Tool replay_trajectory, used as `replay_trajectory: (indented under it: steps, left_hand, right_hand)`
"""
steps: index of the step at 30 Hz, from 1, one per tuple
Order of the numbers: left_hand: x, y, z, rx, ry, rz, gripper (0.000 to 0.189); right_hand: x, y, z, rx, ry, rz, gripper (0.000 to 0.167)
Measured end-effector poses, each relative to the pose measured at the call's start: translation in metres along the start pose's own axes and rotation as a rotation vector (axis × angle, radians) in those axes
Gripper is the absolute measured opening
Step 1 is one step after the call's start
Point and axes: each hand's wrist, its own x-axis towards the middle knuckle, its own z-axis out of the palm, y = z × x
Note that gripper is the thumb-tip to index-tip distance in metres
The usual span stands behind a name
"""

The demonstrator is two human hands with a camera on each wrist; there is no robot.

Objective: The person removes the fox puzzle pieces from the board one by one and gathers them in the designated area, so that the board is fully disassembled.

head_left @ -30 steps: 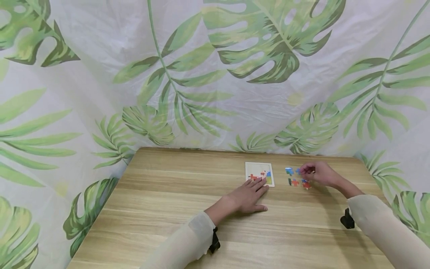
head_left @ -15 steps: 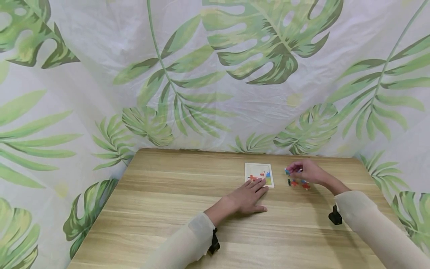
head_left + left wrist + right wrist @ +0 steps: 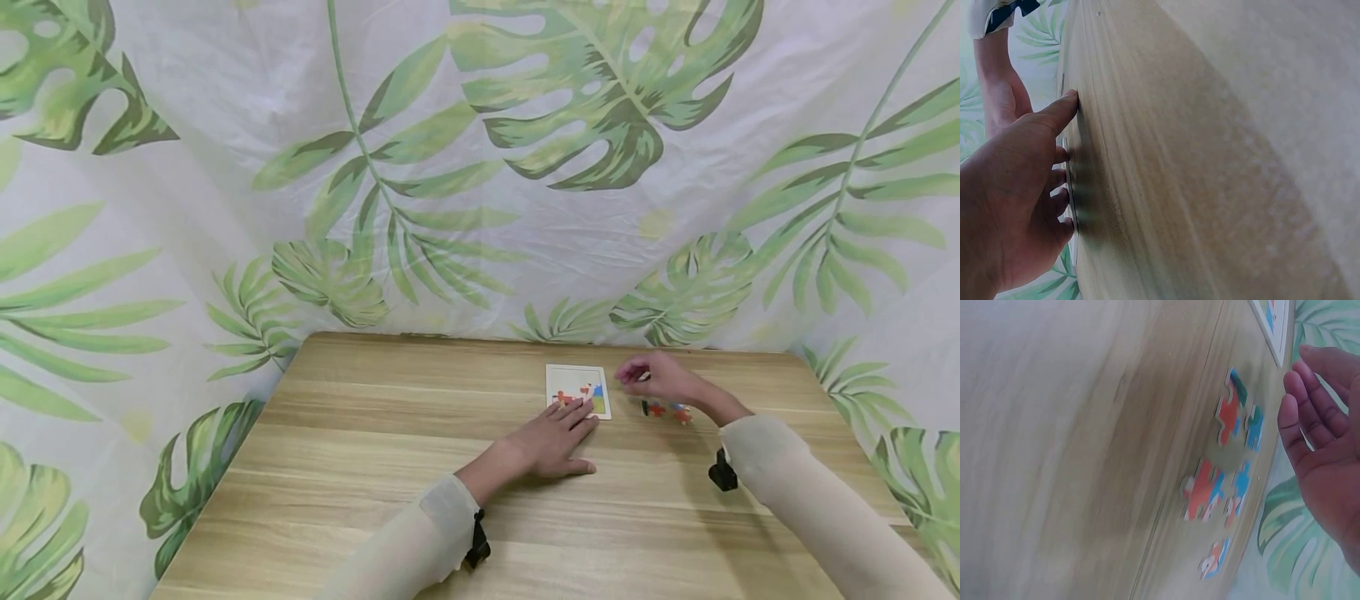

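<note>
My left hand (image 3: pixel 553 439) lies with straight fingers on the lower edge of a white-framed puzzle board (image 3: pixel 573 369), its fingertips covering part of the picture. Red, white and blue puzzle parts show in the board above the fingers. Just right of the board, my right hand (image 3: pixel 658 377) hovers above the table with loosely bent fingers; I see nothing between them. In the right wrist view, loose jigsaw pieces lie beside that hand: a red and dark green piece (image 3: pixel 1229 415), a blue and green piece (image 3: pixel 1254 429), a larger red piece (image 3: pixel 1202 490) and others.
The wood-grain table (image 3: pixel 390 408) reaches back to a leaf-print cloth (image 3: pixel 420 167) hanging behind and around it. A blue piece (image 3: pixel 1241 482) and a small orange-white piece (image 3: pixel 1211 562) lie farther along the table. A black wrist camera (image 3: pixel 723 472) sits under the right sleeve.
My right hand has moved left from over the loose pieces to near the board's right edge. My left hand has stayed in place on the board.
</note>
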Motion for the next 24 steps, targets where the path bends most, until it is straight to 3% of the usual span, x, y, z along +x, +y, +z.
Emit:
replay_trajectory:
  steps: [24]
  left_hand:
    - [0.003, -0.001, 0.004, 0.041, -0.007, 0.001, 0.081]
  right_hand:
    - [0.035, -0.008, 0.019, -0.015, -0.077, -0.002, 0.019]
